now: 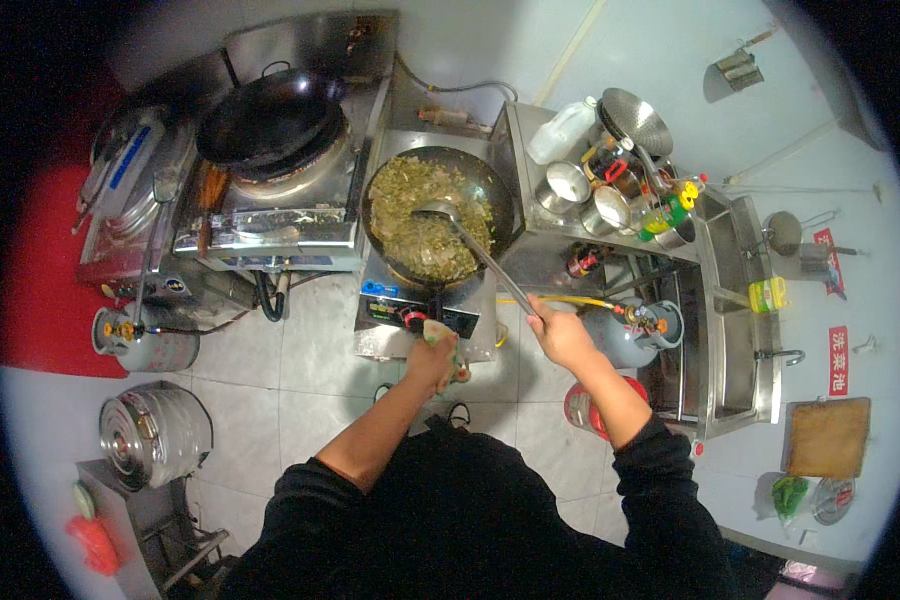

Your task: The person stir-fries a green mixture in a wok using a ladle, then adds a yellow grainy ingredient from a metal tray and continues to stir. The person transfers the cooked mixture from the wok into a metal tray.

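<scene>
A dark wok [501,196] sits on a steel stove [465,330] straight in front of me. Chopped greenish food with paler pieces [420,225] fills much of it. My left hand [431,356] grips the wok's handle through a patterned cloth [441,334] at the stove's front edge. With my right hand [560,332] I hold the long handle of a metal ladle [487,259]. The ladle's bowl rests in the food near the wok's middle, its rounded back facing up.
Another wok [266,120] stands on the burner at left. On the steel counter [529,120] at right are metal pots [562,187], a strainer [637,120] and several bottles. Gas cylinders [169,349] stand on both sides. A sink [739,382] lies farther right.
</scene>
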The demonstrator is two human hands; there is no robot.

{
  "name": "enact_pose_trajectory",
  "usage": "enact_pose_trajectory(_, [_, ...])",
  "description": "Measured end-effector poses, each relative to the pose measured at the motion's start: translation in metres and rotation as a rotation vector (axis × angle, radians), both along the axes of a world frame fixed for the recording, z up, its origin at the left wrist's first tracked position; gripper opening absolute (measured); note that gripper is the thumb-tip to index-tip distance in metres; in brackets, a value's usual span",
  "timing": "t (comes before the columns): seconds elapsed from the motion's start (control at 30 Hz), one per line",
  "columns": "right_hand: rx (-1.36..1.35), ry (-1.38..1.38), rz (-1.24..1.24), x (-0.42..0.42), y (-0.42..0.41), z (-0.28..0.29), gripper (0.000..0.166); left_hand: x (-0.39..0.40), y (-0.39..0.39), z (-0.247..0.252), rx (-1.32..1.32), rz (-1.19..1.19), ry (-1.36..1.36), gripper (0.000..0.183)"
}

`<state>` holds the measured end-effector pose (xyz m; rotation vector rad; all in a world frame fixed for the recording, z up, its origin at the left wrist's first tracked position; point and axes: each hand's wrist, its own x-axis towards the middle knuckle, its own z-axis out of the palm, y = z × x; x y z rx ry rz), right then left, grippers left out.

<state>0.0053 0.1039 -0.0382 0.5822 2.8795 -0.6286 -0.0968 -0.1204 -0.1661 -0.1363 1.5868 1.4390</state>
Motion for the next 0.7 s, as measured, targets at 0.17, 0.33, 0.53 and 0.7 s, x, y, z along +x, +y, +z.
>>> enact_pose_trajectory(0.17, [-0.033, 0.171, -0.078, -0.009, -0.005, 0.003, 0.044, 0.003, -0.008, -0.002, -0.021, 0.132, 0.012, 0.037])
enact_pose_trajectory(0.33, [0.047, 0.051, -0.145, -0.068, -0.027, -0.045, 0.049, 0.003, -0.004, -0.046, 0.099, 0.1, 0.073, 0.032])
enact_pose_trajectory(0.53, [0.301, -0.1, 0.163, -0.014, 0.012, -0.003, 0.051, 0.007, -0.003, -0.031, 0.022, 0.084, 0.218, 0.034])
enact_pose_trajectory(0.7, [0.253, -0.136, 0.187, 0.023, 0.011, 0.08, 0.049, 0.006, -0.006, -0.018, -0.022, 0.134, 0.18, 0.048])
